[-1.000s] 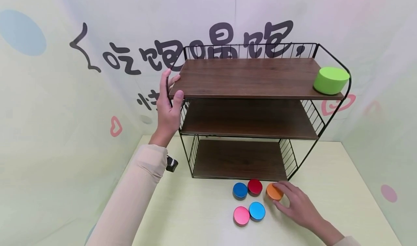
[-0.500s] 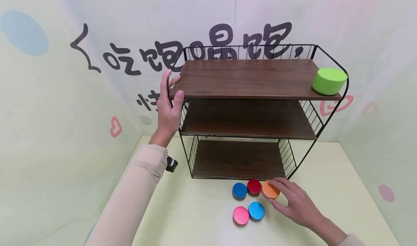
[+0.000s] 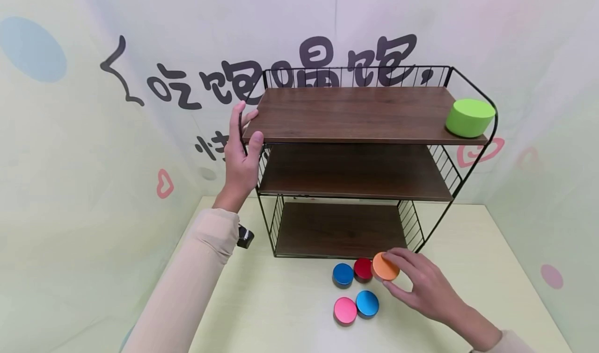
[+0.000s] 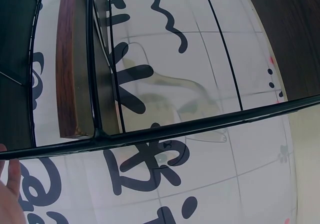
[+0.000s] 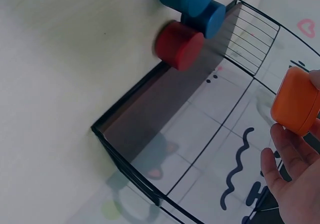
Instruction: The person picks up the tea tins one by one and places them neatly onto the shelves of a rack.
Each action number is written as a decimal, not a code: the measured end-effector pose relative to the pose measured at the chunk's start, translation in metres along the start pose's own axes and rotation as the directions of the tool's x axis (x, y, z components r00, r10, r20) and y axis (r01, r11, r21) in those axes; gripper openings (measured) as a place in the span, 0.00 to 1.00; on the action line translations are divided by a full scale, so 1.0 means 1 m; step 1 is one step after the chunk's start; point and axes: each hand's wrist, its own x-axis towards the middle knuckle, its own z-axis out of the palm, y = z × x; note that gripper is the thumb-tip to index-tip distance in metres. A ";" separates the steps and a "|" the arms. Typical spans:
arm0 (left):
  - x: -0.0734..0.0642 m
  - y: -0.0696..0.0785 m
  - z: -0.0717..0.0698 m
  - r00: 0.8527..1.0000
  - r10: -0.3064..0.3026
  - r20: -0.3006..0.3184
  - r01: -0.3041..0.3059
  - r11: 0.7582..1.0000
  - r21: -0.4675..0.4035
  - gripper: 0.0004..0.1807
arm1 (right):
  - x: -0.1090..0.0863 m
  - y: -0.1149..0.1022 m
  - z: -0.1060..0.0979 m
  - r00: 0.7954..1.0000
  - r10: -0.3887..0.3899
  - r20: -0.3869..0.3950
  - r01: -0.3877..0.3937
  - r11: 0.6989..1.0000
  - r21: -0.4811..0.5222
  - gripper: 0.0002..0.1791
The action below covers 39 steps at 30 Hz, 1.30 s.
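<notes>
My left hand [image 3: 241, 168] grips the upper left side of a three-tier shelf rack [image 3: 355, 114], thumb on the top board's front corner and fingers around the black wire. In the left wrist view only a few fingertips [image 4: 12, 176] show beside the black rail. My right hand [image 3: 428, 288] pinches a small round orange tin [image 3: 386, 267] between thumb and fingers. The right wrist view shows this orange tin [image 5: 295, 101] held off the table. Left of it on the table stand a red tin [image 3: 363, 270], a dark blue tin [image 3: 343, 275], a light blue tin [image 3: 367, 303] and a pink tin [image 3: 345, 311].
A larger green round container [image 3: 470, 118] sits at the top board's right end. The middle board [image 3: 355, 171] and bottom board [image 3: 341, 231] are dark wood. A small black object [image 3: 245, 236] shows by the left sleeve. Printed cloth walls [image 3: 93, 186] enclose the pale table [image 3: 267, 301].
My right hand has lifted the orange tin off the table and moved it slightly left and up, closer to the rack. The left hand keeps its place on the rack.
</notes>
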 end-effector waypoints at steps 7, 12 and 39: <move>0.000 0.000 0.001 1.000 0.005 -0.003 -0.005 1.000 0.009 0.31 | 0.016 -0.003 -0.015 0.995 -0.074 -0.060 0.074 0.997 -0.006 0.36; 0.000 -0.001 0.001 1.000 0.003 0.005 -0.003 1.000 0.007 0.30 | 0.024 -0.003 -0.024 0.995 -0.081 -0.063 0.079 0.996 -0.032 0.37; 0.001 0.011 0.000 1.000 0.003 -0.003 -0.003 1.000 -0.006 0.29 | 0.089 -0.007 -0.072 0.972 -0.229 -0.049 0.223 0.969 -0.109 0.38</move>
